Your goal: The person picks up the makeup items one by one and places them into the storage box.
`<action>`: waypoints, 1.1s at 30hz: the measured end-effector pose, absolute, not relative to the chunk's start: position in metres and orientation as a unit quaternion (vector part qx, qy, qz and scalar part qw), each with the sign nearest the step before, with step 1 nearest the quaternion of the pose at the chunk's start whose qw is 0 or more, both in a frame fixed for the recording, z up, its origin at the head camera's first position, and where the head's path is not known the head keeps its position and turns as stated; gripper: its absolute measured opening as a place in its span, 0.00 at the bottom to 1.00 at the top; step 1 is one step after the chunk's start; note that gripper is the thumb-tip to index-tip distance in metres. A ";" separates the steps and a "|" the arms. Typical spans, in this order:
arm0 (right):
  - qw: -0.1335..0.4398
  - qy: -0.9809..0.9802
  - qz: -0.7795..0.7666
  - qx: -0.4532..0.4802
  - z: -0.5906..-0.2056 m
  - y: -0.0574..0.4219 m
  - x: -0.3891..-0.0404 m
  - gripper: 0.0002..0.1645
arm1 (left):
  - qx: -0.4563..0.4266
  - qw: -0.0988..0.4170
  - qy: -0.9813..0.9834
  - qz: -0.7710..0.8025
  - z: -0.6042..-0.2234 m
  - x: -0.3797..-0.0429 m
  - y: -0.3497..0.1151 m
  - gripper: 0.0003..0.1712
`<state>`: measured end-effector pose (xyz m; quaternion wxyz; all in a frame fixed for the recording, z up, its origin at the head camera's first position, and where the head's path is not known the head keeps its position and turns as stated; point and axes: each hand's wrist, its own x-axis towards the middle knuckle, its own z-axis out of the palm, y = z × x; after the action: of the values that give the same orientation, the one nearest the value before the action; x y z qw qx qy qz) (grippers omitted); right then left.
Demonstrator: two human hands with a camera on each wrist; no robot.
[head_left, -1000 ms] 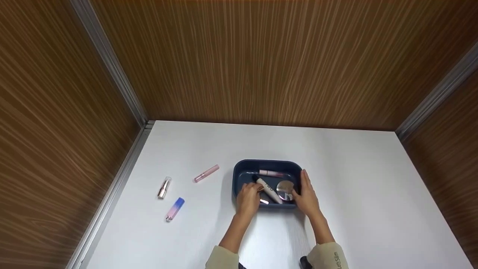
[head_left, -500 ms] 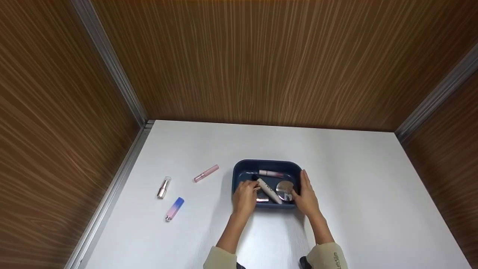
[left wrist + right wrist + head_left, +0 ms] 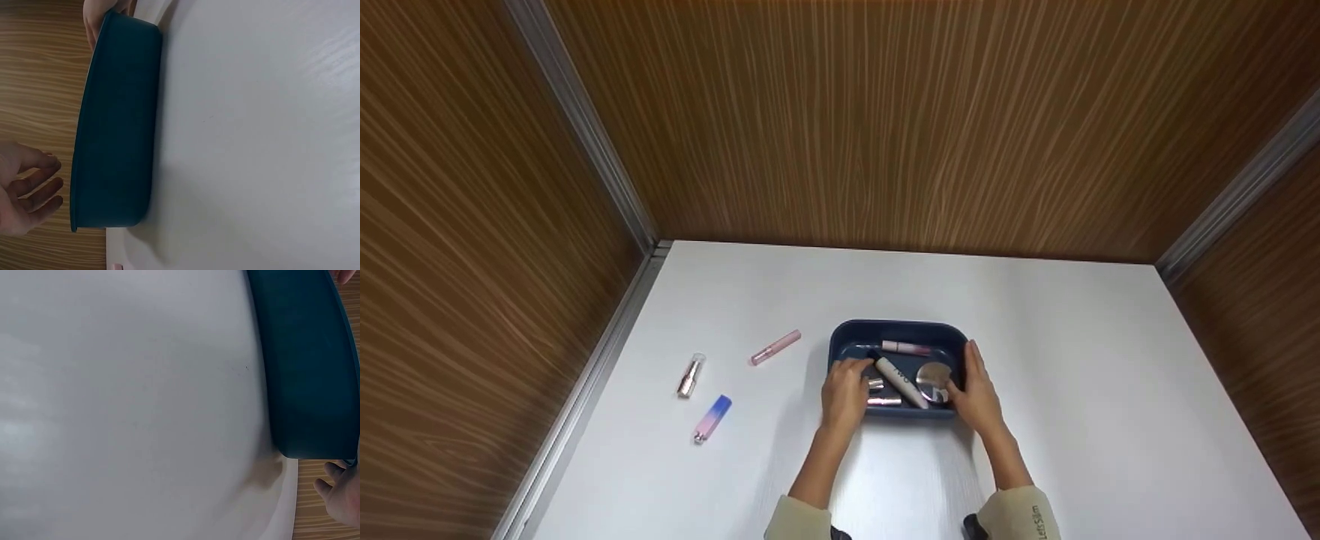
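A dark blue rectangular bin (image 3: pixel 896 413) stands on the white table. My right hand (image 3: pixel 978 394) grips its right wall, thumb over the rim and fingers along the outside. Above the left side of the bin is my left hand (image 3: pixel 845 394), its fingers loosely bent with nothing between them in the left wrist view. Close by its fingers lie a short gold-toned tube (image 3: pixel 875 384) and a shiny pinkish tube (image 3: pixel 883 401), both partly hidden. Also in the bin are a white tube (image 3: pixel 901 382) with a dark cap, a round shiny compact (image 3: pixel 933 381) and a pink lip gloss (image 3: pixel 906 348).
Left of the bin, a pink lip gloss tube (image 3: pixel 775 348), a clear-capped lipstick (image 3: pixel 690 376) and a blue-to-pink tube (image 3: pixel 712 419) lie on the table (image 3: pixel 1072 375). Wood-grain panels (image 3: pixel 855 127) enclose the back and both sides.
My left hand has let go of the gold-toned tube, which now lies in the bin, and has shifted left toward the rim. The right hand stays on the bin.
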<state>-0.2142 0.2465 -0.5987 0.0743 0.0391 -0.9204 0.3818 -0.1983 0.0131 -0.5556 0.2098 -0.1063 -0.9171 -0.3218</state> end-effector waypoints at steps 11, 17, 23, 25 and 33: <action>0.083 -0.919 0.383 0.044 -0.600 0.247 -0.215 0.46 | -0.094 0.208 -0.915 -0.333 -0.545 -0.200 0.005 0.15; 0.068 -0.920 0.384 0.037 -0.599 0.246 -0.214 0.46 | -0.077 0.226 -0.911 -0.337 -0.541 -0.204 -0.002 0.14; 0.064 -0.922 0.381 0.038 -0.598 0.246 -0.215 0.46 | -0.060 0.240 -0.907 -0.342 -0.536 -0.208 -0.011 0.13; 0.064 -0.921 0.381 0.039 -0.598 0.246 -0.216 0.46 | -0.053 0.243 -0.907 -0.340 -0.535 -0.210 -0.015 0.13; 0.063 -0.921 0.382 0.030 -0.599 0.246 -0.214 0.46 | -0.018 0.238 -0.913 -0.332 -0.534 -0.217 -0.029 0.13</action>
<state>-0.2138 0.2464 -0.5992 0.0625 0.0303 -0.9213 0.3825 -0.2167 -0.0286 -0.5342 0.2384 -0.0176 -0.9126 -0.3316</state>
